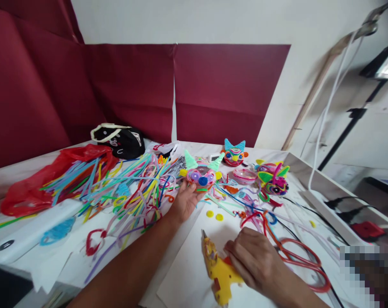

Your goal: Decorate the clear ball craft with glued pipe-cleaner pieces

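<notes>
My left hand (pixel 185 201) reaches to the middle of the table, its fingers holding the lower edge of a colourful animal-face craft (pixel 202 176) with pale green horns, purple eyes and a blue nose. On the white paper (pixel 184 267), a yellow glue gun (pixel 222 273) lies with its nozzle pointing away from me. My right hand (pixel 253 256) is curled beside the glue gun, touching or very near its orange-red part; what its fingers hold, if anything, is hidden. Two yellow discs (pixel 214 215) rest on the paper between the craft and the glue gun.
Pipe cleaners (pixel 132 184) and a red plastic bag (pixel 23 196) spread over the left. Two finished-looking crafts (pixel 235 153) (pixel 272 177) stand behind and right. Red-handled scissors (pixel 304 263) lie right, near black cables and a power strip (pixel 328 211). A black bag (pixel 126 143) sits at the back.
</notes>
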`<state>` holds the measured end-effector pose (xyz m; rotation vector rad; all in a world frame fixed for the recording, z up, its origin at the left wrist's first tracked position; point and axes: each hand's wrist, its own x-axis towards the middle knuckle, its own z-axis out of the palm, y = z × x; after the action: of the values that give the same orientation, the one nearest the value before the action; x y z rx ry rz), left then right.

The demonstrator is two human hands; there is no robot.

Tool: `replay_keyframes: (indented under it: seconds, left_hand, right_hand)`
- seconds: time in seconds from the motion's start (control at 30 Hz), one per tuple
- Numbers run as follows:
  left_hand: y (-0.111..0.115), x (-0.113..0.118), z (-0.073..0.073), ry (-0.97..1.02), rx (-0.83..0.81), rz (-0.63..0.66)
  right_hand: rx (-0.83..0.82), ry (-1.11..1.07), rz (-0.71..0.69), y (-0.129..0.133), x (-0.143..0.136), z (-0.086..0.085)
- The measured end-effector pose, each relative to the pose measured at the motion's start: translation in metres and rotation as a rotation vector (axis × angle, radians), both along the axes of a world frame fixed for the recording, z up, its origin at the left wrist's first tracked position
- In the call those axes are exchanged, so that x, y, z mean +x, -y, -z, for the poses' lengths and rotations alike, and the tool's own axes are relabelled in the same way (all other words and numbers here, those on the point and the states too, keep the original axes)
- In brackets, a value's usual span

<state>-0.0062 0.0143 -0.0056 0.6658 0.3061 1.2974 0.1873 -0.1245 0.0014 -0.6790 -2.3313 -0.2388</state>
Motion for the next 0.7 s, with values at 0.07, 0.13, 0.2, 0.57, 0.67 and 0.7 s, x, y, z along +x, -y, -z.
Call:
replay_keyframes:
  seconds: [0.07, 0.13, 0.2, 0.57, 0.67, 0.7]
  left_hand:
    - [0.001, 0.001, 0.001, -0.007, 0.009, 0.018]
    - [0.002, 0.002, 0.003, -0.006, 0.015, 0.034]
    - [0.003, 0.003, 0.005, -0.002, 0.011, 0.036]
    - [-0.001, 0.004, 0.012, 0.003, 0.013, 0.077]
    - [-0.002, 0.004, 0.014, 0.010, 0.011, 0.070]
    - [-0.002, 0.004, 0.014, 0.010, 0.009, 0.069]
  right_hand:
    - [-0.004, -0.005, -0.004, 0.001, 0.001, 0.002]
    - [-0.011, -0.003, -0.007, 0.002, 0.001, 0.003]
    - [-0.019, 0.000, -0.005, 0.003, 0.001, 0.004]
    - [-0.003, 0.019, -0.002, -0.001, 0.000, 0.000]
    - [0.022, 0.038, -0.015, 0.001, -0.002, -0.006]
    - [0.036, 0.052, -0.024, 0.002, -0.004, -0.009]
